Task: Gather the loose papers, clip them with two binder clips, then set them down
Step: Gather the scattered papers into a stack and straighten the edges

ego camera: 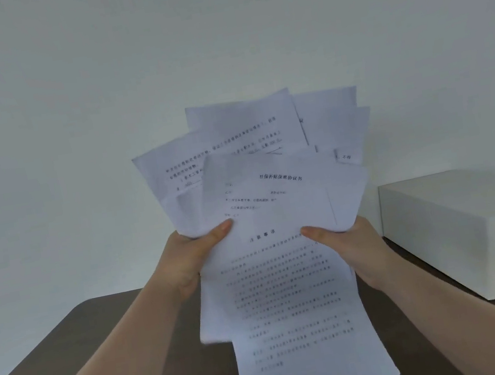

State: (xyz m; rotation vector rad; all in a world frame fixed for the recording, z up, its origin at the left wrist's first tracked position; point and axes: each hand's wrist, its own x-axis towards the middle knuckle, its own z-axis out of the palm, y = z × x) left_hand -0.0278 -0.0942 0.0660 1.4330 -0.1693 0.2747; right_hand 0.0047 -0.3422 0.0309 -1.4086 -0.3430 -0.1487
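Dark table [107, 332], white box [480, 231] right of papers [286, 278]. Left hand [192, 257] and right hand [345, 243] both grip the fanned, uneven stack, raised above table.

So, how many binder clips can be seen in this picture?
0. None shows on the brown table, on the white box, or on the fanned papers held up by the left hand and right hand. Papers may hide some.
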